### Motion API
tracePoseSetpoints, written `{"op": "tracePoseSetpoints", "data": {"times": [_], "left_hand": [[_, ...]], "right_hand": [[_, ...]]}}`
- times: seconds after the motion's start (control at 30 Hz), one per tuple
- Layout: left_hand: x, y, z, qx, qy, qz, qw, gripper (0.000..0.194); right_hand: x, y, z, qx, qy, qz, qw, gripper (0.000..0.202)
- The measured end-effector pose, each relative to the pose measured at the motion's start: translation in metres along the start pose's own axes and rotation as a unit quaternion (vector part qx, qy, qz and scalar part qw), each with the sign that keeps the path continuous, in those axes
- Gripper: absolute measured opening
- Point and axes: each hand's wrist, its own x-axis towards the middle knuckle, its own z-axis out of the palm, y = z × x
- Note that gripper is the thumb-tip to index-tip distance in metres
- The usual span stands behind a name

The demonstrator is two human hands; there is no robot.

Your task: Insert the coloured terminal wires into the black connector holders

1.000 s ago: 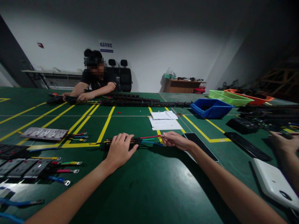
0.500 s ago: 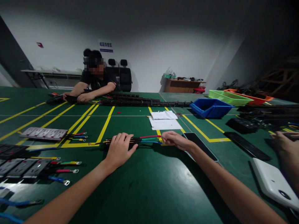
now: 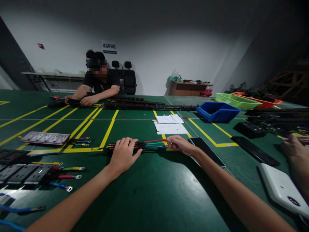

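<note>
My left hand (image 3: 125,156) lies across a dark piece with wires, its fingers over the far side and thumb on the near side; the palm hides most of the piece. Thin leads (image 3: 101,148) with a ring terminal at the tip stick out to its left. A red wire (image 3: 154,141), a green one and a blue wire (image 3: 155,147) run right from it. Closed in a pinch, my right hand (image 3: 179,144) holds the end of the red wire; its fingers hide the tip. The other wire ends lie close beside those fingers.
Socket strips with ring-terminal leads (image 3: 36,174) lie at left. A phone (image 3: 207,151) is beside my right wrist, near white papers (image 3: 171,124) and a blue bin (image 3: 217,112). A white device (image 3: 281,185) and another person's hand (image 3: 295,149) are at right. A co-worker (image 3: 101,80) sits opposite.
My right hand has shifted very slightly at the wire ends. My left hand stays in place. The other person's hand at the right edge has moved a little.
</note>
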Motion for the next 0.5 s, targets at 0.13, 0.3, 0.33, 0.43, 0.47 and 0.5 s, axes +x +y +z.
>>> {"op": "tracePoseSetpoints", "data": {"times": [0.13, 0.3, 0.33, 0.43, 0.47, 0.5], "left_hand": [[0.0003, 0.0009, -0.0011, 0.003, -0.002, -0.003, 1.0, 0.042], [0.0003, 0.001, -0.0014, 0.009, -0.006, -0.004, 1.0, 0.042], [0.0002, 0.0008, -0.0011, 0.007, -0.006, -0.003, 1.0, 0.042], [0.0001, -0.0001, -0.0004, 0.006, -0.006, -0.003, 1.0, 0.043], [0.0001, -0.0002, -0.0004, 0.007, -0.005, -0.002, 1.0, 0.043], [0.0001, -0.0002, -0.0005, 0.009, -0.005, -0.003, 1.0, 0.042]], "right_hand": [[0.0005, 0.0021, -0.0018, -0.02, -0.004, -0.018, 1.0, 0.046], [0.0002, 0.0007, -0.0021, -0.037, -0.017, -0.037, 0.998, 0.045], [-0.0001, 0.0, -0.0016, -0.039, -0.018, -0.037, 0.998, 0.045], [-0.0001, -0.0014, 0.001, -0.039, -0.006, -0.026, 0.999, 0.044], [0.0003, -0.0015, 0.0021, -0.033, 0.004, -0.017, 0.999, 0.044], [0.0008, -0.0013, 0.0031, -0.024, 0.015, -0.009, 1.0, 0.044]]}}
